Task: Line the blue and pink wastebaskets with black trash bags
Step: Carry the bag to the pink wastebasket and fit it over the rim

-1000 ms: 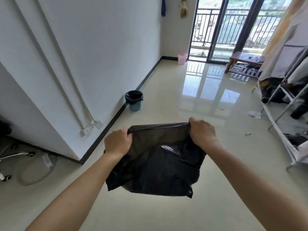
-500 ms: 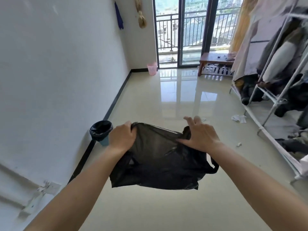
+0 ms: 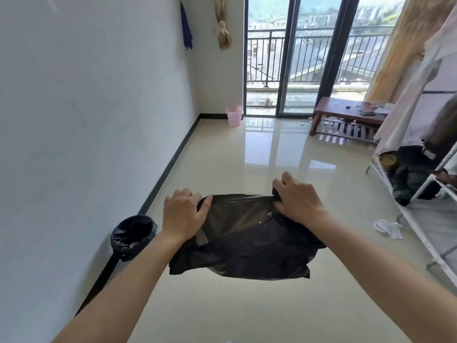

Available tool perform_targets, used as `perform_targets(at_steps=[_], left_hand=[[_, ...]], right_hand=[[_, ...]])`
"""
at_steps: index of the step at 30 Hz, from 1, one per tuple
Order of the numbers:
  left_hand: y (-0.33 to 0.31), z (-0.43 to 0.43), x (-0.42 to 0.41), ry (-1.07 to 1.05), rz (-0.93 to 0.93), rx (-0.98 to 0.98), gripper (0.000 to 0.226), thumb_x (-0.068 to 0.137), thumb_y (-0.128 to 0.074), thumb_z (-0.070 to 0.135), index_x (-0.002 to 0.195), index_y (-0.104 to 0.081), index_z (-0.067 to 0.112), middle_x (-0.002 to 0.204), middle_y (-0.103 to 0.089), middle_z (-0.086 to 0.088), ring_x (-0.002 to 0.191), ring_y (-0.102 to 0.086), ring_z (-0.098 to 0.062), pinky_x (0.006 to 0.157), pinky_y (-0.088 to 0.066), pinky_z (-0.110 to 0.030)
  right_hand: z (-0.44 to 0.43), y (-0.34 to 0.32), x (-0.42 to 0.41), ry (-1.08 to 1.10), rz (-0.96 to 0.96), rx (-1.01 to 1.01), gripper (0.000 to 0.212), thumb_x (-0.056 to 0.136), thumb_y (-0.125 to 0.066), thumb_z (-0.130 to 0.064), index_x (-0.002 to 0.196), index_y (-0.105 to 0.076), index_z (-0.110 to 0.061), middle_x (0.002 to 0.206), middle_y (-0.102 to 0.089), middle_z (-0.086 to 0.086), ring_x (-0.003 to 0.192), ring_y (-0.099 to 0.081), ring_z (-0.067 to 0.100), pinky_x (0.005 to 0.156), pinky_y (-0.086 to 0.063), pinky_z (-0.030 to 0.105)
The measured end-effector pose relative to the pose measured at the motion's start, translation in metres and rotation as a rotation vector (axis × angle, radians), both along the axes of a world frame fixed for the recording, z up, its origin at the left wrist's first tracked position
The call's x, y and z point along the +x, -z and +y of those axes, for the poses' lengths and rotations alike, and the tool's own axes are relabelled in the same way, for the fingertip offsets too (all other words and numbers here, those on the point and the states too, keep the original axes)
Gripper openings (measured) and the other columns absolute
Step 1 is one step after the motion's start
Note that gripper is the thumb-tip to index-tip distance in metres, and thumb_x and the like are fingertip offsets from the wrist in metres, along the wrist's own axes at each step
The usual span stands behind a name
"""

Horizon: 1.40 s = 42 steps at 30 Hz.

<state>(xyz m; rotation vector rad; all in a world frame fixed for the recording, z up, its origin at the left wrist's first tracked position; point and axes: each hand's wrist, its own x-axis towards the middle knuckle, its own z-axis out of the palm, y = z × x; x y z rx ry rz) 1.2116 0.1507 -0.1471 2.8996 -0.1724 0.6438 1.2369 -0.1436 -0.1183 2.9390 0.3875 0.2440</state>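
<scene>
Both hands, left hand point(image 3: 184, 215) and right hand point(image 3: 298, 200), clench the black trash bag point(image 3: 243, 240) by its top edge in mid-air, apparently spreading its mouth for the unlined pink wastebasket point(image 3: 234, 115) far off by the balcony door, the bag-covered wastebasket point(image 3: 132, 235) beside the wall.

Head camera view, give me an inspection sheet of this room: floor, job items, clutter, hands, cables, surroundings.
Surface: glossy tiled floor, reflecting the window light.
Job's things: black trash bag held in the air; lined wastebasket by the left wall, its colour hidden by the bag; pink wastebasket in the far corner, no liner seen.
Clutter: crumpled white paper on the floor at right.
Grippers: left hand and right hand each grip the bag's top edge.
Cables: nothing seen.
Surroundings: balcony door, low wooden bench, clothes rack at right.
</scene>
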Motion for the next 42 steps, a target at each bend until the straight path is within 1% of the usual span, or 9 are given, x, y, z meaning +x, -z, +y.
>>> perform_targets(at_steps=[4, 9, 13, 20, 23, 27, 33, 37, 42], left_hand=[[-0.018, 0.006, 0.131, 0.027, -0.035, 0.047, 0.041, 0.094, -0.046, 0.047, 0.079, -0.067, 0.016, 0.071, -0.058, -0.001, 0.072, -0.055, -0.023, 0.068, -0.04, -0.036], [-0.038, -0.012, 0.292, 0.081, -0.092, 0.03, 0.035, 0.095, -0.051, 0.042, 0.075, -0.062, 0.016, 0.067, -0.054, 0.001, 0.066, -0.053, -0.021, 0.065, -0.037, -0.034], [-0.025, -0.044, 0.424, 0.125, -0.087, 0.047, 0.034, 0.095, -0.051, 0.04, 0.074, -0.061, 0.015, 0.066, -0.054, 0.001, 0.064, -0.051, -0.021, 0.063, -0.034, -0.033], [-0.023, -0.088, 0.678, 0.115, 0.004, 0.038, 0.043, 0.096, -0.043, 0.047, 0.076, -0.062, 0.015, 0.072, -0.059, -0.002, 0.072, -0.056, -0.025, 0.069, -0.041, -0.038], [-0.035, -0.079, 0.769, 0.096, -0.029, 0.078, 0.053, 0.092, -0.035, 0.062, 0.077, -0.062, 0.019, 0.072, -0.058, 0.0, 0.073, -0.055, -0.023, 0.07, -0.041, -0.039], [-0.04, -0.05, 0.886, 0.057, -0.102, 0.079, 0.057, 0.084, -0.04, 0.072, 0.082, -0.064, 0.021, 0.074, -0.057, 0.002, 0.073, -0.053, -0.02, 0.071, -0.041, -0.038], [-0.014, 0.0, 1.081, -0.007, -0.052, 0.061, 0.051, 0.083, -0.045, 0.065, 0.089, -0.063, 0.018, 0.079, -0.058, 0.0, 0.077, -0.053, -0.023, 0.073, -0.042, -0.04], [-0.015, 0.016, 1.218, 0.028, 0.017, 0.055, 0.043, 0.084, -0.054, 0.058, 0.091, -0.064, 0.017, 0.081, -0.057, -0.001, 0.08, -0.054, -0.024, 0.074, -0.042, -0.04], [-0.031, 0.001, 1.38, 0.111, -0.007, 0.028, 0.04, 0.086, -0.054, 0.055, 0.094, -0.063, 0.017, 0.082, -0.058, -0.003, 0.08, -0.054, -0.026, 0.075, -0.042, -0.041]], right_hand=[[0.002, -0.023, 0.122, 0.044, -0.04, 0.038, 0.042, 0.082, -0.059, -0.048, 0.104, -0.052, -0.014, 0.103, -0.05, 0.006, 0.068, -0.057, 0.029, 0.054, -0.036, 0.032], [-0.021, -0.035, 0.262, 0.131, -0.107, 0.162, 0.041, 0.081, -0.062, -0.05, 0.099, -0.053, -0.014, 0.094, -0.05, 0.004, 0.063, -0.056, 0.027, 0.053, -0.035, 0.03], [-0.046, -0.011, 0.384, 0.174, -0.129, 0.216, 0.036, 0.08, -0.062, -0.045, 0.097, -0.053, -0.014, 0.089, -0.047, 0.001, 0.057, -0.044, 0.022, 0.053, -0.034, 0.029], [-0.085, 0.0, 0.629, 0.197, -0.069, 0.226, 0.033, 0.081, -0.061, -0.041, 0.097, -0.053, -0.013, 0.088, -0.043, 0.0, 0.064, -0.057, 0.028, 0.055, -0.035, 0.03], [-0.083, -0.017, 0.735, 0.157, -0.06, 0.206, 0.034, 0.082, -0.061, -0.041, 0.099, -0.052, -0.013, 0.092, -0.047, 0.002, 0.067, -0.059, 0.029, 0.056, -0.037, 0.031], [-0.055, -0.034, 0.88, 0.1, -0.055, 0.235, 0.034, 0.08, -0.062, -0.038, 0.1, -0.053, -0.012, 0.09, -0.044, 0.001, 0.068, -0.058, 0.029, 0.059, -0.038, 0.032], [-0.003, -0.019, 1.097, 0.054, -0.073, 0.249, 0.034, 0.076, -0.064, -0.036, 0.098, -0.053, -0.013, 0.086, -0.039, -0.002, 0.061, -0.043, 0.022, 0.059, -0.036, 0.032], [0.013, -0.021, 1.218, 0.08, -0.061, 0.253, 0.032, 0.076, -0.063, -0.035, 0.096, -0.053, -0.012, 0.085, -0.039, -0.001, 0.06, -0.042, 0.022, 0.058, -0.037, 0.031], [0.0, -0.032, 1.348, 0.157, -0.091, 0.271, 0.027, 0.077, -0.063, -0.032, 0.095, -0.054, -0.013, 0.085, -0.04, -0.002, 0.059, -0.044, 0.022, 0.057, -0.038, 0.031]])
